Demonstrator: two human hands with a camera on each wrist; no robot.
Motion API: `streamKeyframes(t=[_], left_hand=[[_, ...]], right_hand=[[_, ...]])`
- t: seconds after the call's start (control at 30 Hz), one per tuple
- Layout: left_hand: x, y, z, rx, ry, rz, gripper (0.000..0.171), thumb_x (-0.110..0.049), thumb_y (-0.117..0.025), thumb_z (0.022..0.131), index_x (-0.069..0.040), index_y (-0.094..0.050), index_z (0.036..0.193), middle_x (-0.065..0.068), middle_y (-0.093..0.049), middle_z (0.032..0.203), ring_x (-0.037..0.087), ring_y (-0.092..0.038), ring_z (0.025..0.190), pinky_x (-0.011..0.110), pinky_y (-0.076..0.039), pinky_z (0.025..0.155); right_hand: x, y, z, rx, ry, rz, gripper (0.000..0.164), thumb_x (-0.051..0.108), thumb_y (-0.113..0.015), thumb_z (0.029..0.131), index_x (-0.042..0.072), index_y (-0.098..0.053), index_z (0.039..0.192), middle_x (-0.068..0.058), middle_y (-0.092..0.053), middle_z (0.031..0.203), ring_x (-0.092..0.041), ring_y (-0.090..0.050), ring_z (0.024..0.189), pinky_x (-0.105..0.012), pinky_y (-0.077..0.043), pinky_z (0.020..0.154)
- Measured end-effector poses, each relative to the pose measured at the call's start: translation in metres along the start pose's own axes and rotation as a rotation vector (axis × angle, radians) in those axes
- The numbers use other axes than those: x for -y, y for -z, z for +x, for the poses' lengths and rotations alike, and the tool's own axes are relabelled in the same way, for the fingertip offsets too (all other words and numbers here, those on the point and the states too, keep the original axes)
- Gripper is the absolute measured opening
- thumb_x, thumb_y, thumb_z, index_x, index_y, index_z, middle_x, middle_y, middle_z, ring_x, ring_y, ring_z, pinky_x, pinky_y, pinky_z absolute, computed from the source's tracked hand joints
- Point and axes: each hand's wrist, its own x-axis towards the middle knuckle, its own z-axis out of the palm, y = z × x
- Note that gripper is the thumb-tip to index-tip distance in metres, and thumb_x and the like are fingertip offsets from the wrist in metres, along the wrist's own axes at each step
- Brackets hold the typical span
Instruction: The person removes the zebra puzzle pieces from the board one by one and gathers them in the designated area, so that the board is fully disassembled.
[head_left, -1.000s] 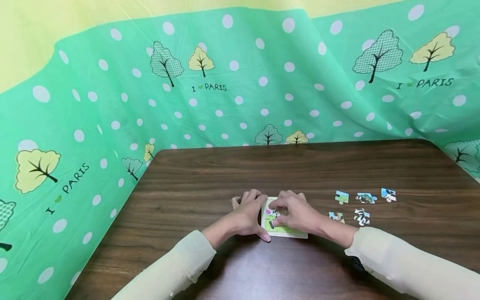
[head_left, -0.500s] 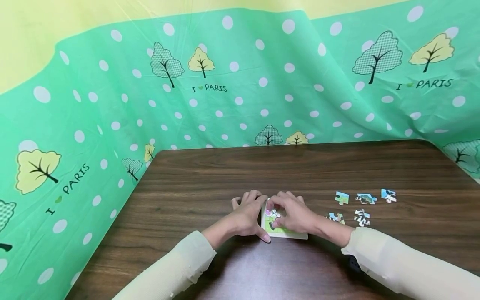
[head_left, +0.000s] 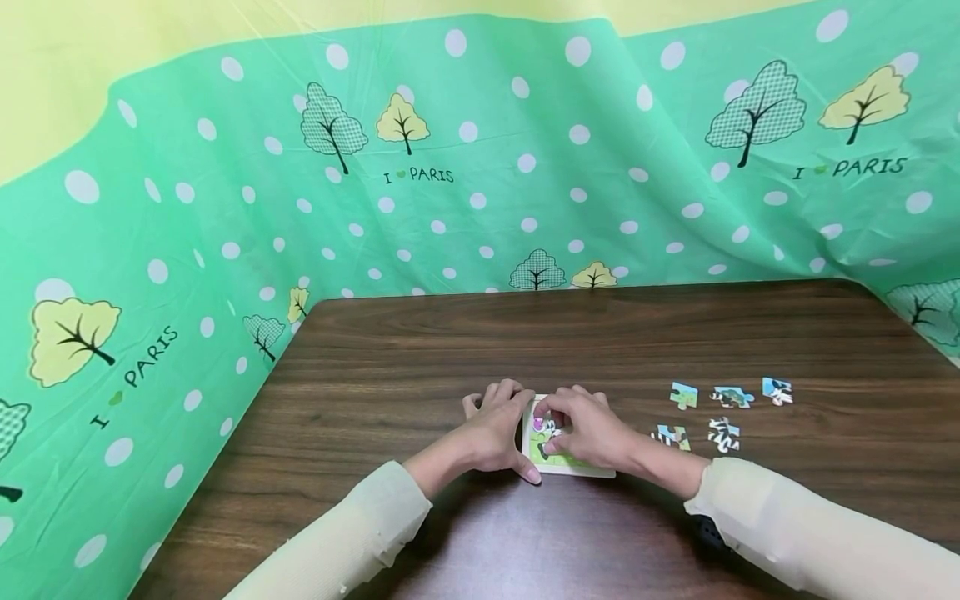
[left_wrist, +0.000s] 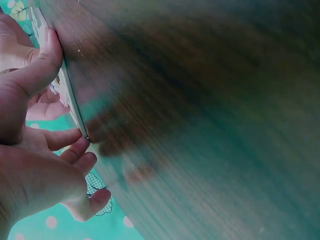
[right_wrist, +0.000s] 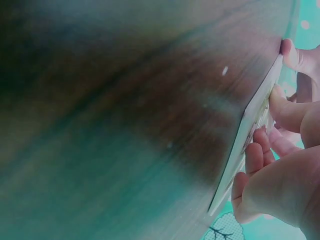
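Note:
A small jigsaw puzzle board point(head_left: 577, 470) with a pale frame lies on the table, its green picture partly hidden by the hands. My left hand point(head_left: 491, 433) holds the board's left side, thumb at the near corner and index finger at the far corner. In the left wrist view the fingertips meet the board's thin edge point(left_wrist: 75, 107). My right hand point(head_left: 596, 429) reaches over the board from the right. Its thumb and index finger pinch at a puzzle piece point(head_left: 547, 428) with a pink and striped print, inside the frame. In the right wrist view its other fingers point(right_wrist: 254, 157) curl above the board.
Several loose puzzle pieces lie right of the board, among them a green and blue piece point(head_left: 683, 395) and a black-and-white striped piece point(head_left: 723, 434). The brown wooden table point(head_left: 360, 375) ends at a green dotted curtain point(head_left: 450, 225) behind and to the left.
Over the last second my right hand has shifted very slightly left over the board, its thumb and index still at the same piece. My left hand has stayed in place.

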Motion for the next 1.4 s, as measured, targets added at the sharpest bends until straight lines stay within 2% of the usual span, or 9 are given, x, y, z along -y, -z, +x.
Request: streamKeyframes(t=[0.23, 0.43, 0.6, 0.73, 0.93, 1.13, 1.27, 1.33, 1.4], left_hand=[[0.001, 0.0, 0.0, 0.006, -0.003, -0.001, 0.114, -0.048, -0.091, 0.051, -0.01, -0.039, 0.145, 0.004, -0.039, 0.138, 0.022, -0.034, 0.128, 0.056, -0.023, 0.102], [0.0, 0.001, 0.0, 0.0, -0.01, 0.004, 0.105, -0.047, -0.091, 0.05, -0.015, -0.045, 0.139, 0.004, -0.04, 0.136, 0.023, -0.034, 0.126, 0.056, -0.024, 0.102], [-0.001, 0.001, -0.001, -0.019, -0.017, -0.005, 0.1, -0.045, -0.092, 0.048, -0.016, -0.049, 0.134, 0.003, -0.042, 0.134, 0.023, -0.035, 0.124, 0.054, -0.025, 0.1], [-0.001, 0.001, -0.001, -0.019, -0.019, -0.008, 0.1, -0.045, -0.092, 0.048, -0.016, -0.049, 0.134, 0.004, -0.042, 0.134, 0.023, -0.035, 0.124, 0.055, -0.024, 0.1], [-0.001, 0.001, -0.002, -0.022, -0.018, -0.013, 0.102, -0.045, -0.092, 0.048, -0.014, -0.048, 0.136, 0.004, -0.042, 0.134, 0.023, -0.035, 0.124, 0.055, -0.024, 0.1], [-0.002, 0.001, -0.002, -0.018, -0.019, -0.011, 0.106, -0.045, -0.092, 0.049, -0.013, -0.045, 0.139, 0.004, -0.041, 0.135, 0.023, -0.035, 0.124, 0.055, -0.024, 0.101], [-0.001, 0.002, -0.002, -0.019, -0.022, -0.018, 0.106, -0.045, -0.092, 0.049, -0.013, -0.045, 0.139, 0.004, -0.041, 0.135, 0.023, -0.035, 0.124, 0.056, -0.024, 0.101], [-0.001, 0.002, -0.002, -0.019, -0.023, -0.019, 0.105, -0.045, -0.092, 0.049, -0.013, -0.046, 0.138, 0.004, -0.041, 0.135, 0.023, -0.035, 0.124, 0.056, -0.024, 0.101], [-0.001, 0.002, -0.003, -0.019, -0.024, -0.018, 0.105, -0.045, -0.092, 0.049, -0.013, -0.046, 0.137, 0.004, -0.041, 0.134, 0.023, -0.035, 0.124, 0.056, -0.024, 0.1]], right_hand=[[0.002, 0.006, -0.004, 0.004, -0.003, -0.01, 0.036, 0.011, -0.083, 0.069, 0.013, -0.068, 0.102, 0.006, -0.051, 0.078, -0.015, -0.044, 0.081, -0.037, -0.024, 0.074], [-0.008, 0.029, -0.016, -0.02, -0.023, 0.0, 0.036, 0.011, -0.082, 0.072, 0.011, -0.07, 0.106, 0.009, -0.058, 0.085, -0.016, -0.048, 0.085, -0.039, -0.026, 0.078], [-0.03, 0.061, -0.037, -0.075, -0.055, -0.051, 0.033, 0.012, -0.081, 0.074, 0.016, -0.071, 0.105, 0.009, -0.061, 0.089, -0.018, -0.049, 0.088, -0.039, -0.032, 0.078], [-0.054, 0.091, -0.06, -0.107, -0.087, -0.09, 0.033, 0.013, -0.079, 0.077, 0.015, -0.07, 0.108, 0.006, -0.061, 0.091, -0.018, -0.049, 0.086, -0.033, -0.04, 0.071], [-0.091, 0.122, -0.098, -0.162, -0.126, -0.193, 0.032, 0.016, -0.08, 0.077, 0.017, -0.071, 0.107, 0.005, -0.059, 0.091, -0.007, -0.047, 0.08, -0.024, -0.038, 0.064], [-0.116, 0.139, -0.126, -0.117, -0.211, -0.222, 0.031, 0.017, -0.08, 0.076, 0.015, -0.07, 0.106, 0.0, -0.059, 0.094, -0.001, -0.044, 0.077, -0.021, -0.036, 0.063], [-0.126, 0.143, -0.137, -0.058, -0.283, -0.242, 0.031, 0.023, -0.08, 0.076, 0.019, -0.07, 0.105, -0.001, -0.059, 0.099, -0.001, -0.044, 0.079, -0.022, -0.038, 0.063], [-0.129, 0.143, -0.141, -0.046, -0.289, -0.278, 0.031, 0.023, -0.081, 0.074, 0.021, -0.07, 0.103, -0.003, -0.06, 0.1, -0.004, -0.046, 0.082, -0.03, -0.04, 0.069], [-0.132, 0.142, -0.145, -0.052, -0.278, -0.335, 0.031, 0.023, -0.082, 0.072, 0.023, -0.071, 0.101, -0.001, -0.06, 0.097, -0.004, -0.046, 0.082, -0.039, -0.036, 0.074]])
